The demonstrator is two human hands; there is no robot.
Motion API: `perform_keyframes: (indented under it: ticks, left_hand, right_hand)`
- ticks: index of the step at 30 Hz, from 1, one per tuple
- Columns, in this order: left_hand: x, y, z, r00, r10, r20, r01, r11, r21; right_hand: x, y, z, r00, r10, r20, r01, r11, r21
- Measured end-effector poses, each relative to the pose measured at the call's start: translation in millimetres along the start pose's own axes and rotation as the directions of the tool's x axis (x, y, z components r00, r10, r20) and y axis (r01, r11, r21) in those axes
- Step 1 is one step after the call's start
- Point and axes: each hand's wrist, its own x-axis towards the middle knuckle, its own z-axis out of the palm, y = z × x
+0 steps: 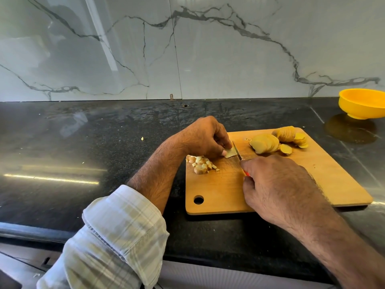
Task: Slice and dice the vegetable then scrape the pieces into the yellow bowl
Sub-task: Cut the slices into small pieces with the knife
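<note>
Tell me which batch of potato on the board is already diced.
The small pile of cubes at the board's left edge, just below the left hand. The two fanned stacks of slices at the far right are still whole rounds.

The left hand (205,136) reaches in with fingers curled, fingertips pinching downward, while the right hand (279,184) is fisted in a closed grip, forearm bare.

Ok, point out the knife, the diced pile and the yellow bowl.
knife (236,150): head view, on the bare blade.
diced pile (201,164): head view, middle of the heap on the board.
yellow bowl (358,106): head view, on its outer wall.
</note>
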Motion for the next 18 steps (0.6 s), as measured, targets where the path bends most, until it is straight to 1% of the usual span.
perform_keyframes:
  ticks: [7, 10, 18]
  left_hand:
    - [0, 0, 1, 1.0, 0.014, -0.009, -0.014, 1.0, 0.008]
    - [-1, 0, 1, 1.0, 0.003, -0.017, -0.003, 1.0, -0.003]
    - [-2, 1, 0, 1.0, -0.021, -0.007, 0.021, 1.0, -0.008]
  right_hand:
    - [4, -5, -1, 0.999, 0.018, 0.037, -0.018, 1.0, -0.017]
    - [14, -6, 0, 0.999, -0.008, 0.042, 0.01, 0.999, -0.038]
    - [2, -6, -4, 1.0, -0.024, -0.006, 0.024, 1.0, -0.007]
